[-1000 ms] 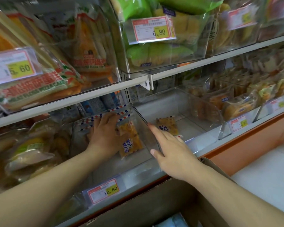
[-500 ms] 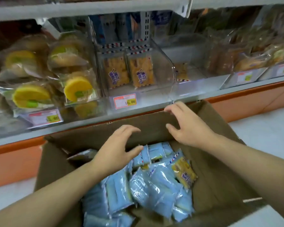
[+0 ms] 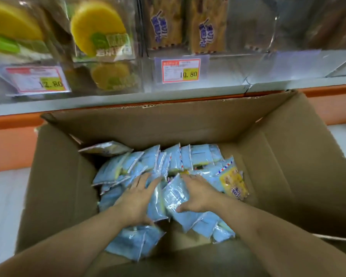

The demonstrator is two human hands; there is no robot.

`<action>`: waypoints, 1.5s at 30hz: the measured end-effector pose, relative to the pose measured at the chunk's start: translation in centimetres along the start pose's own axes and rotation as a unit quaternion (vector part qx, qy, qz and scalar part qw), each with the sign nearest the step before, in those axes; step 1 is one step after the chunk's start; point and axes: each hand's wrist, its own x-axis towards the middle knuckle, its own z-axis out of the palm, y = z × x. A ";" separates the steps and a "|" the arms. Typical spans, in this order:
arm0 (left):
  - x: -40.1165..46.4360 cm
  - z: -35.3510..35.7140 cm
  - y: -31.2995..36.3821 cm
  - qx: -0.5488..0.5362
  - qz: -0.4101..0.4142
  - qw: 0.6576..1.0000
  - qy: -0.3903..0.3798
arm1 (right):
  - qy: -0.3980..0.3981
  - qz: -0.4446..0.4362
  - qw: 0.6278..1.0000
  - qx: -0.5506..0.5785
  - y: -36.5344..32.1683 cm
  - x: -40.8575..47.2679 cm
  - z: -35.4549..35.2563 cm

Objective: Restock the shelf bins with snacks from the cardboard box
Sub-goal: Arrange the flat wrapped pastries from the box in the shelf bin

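both hands point(image 3: 166, 196) in the cardboard box point(image 3: 278, 166) — fingers spread, pressing a blue snack packet point(image 3: 173, 193) between them.

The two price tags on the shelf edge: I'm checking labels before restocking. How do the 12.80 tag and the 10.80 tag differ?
The 12.80 tag sits left, under the bin of yellow round cakes; the 10.80 tag sits further right, under the bin of brown snack packs. The 12.80 tag looks tilted and blurrier; the 10.80 tag hangs squarer and reads sharper. Both are white with a red border and a yellow price patch.
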 end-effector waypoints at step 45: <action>-18.8 -29.2 9.6 -0.687 0.047 0.723 0.049 | 0.470 -0.322 0.822 -0.003 -13.7 -25.3 -16.5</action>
